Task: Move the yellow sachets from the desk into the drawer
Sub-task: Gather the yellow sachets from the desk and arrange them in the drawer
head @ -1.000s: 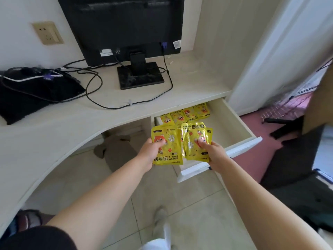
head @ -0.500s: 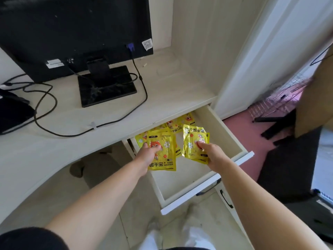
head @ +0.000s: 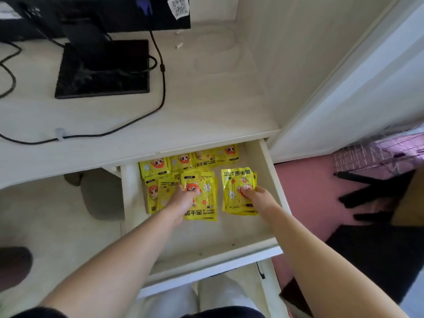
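Yellow sachets (head: pixel 204 193) | two stacks inside drawer (head: pixel 218 237), mid-depth, long axes front-to-back | left hand (head: pixel 183 197) pinches left stack, right hand (head: pixel 261 198) pinches right stack | drawer floor directly below both

We are gripping a glossy, crinkly plastic-film sachet (head: pixel 203 204) in our left hand (head: pixel 183 198) and a shiny stack of sachets (head: pixel 238 180) in our right hand (head: pixel 259 198). Beneath our fingers (head: pixel 246 191) the drawer (head: pixel 206 239) is showing matt pale wood-grain board; beyond them the monitor base (head: pixel 103 83) is looking smooth black.
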